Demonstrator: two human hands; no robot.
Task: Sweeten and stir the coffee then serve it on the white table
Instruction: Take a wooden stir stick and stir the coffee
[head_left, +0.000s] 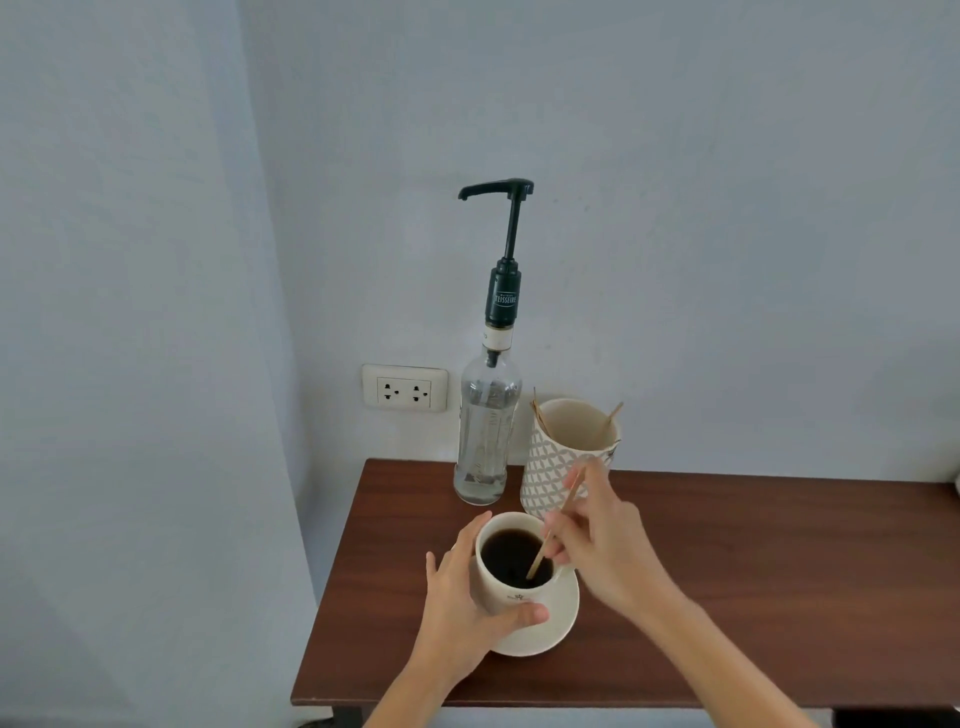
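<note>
Left hand (462, 592) round ceramic cup (506, 590), wooden stirrer (553, 530)

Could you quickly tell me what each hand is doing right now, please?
Left hand: closed around the cup.
Right hand: closed on the stir stick, tip in the coffee.

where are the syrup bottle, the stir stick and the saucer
syrup bottle (485, 436): head view, on the clear glass body
stir stick (540, 556): head view, on the shaft above the coffee
saucer (558, 616): head view, on the bare right rim
</note>
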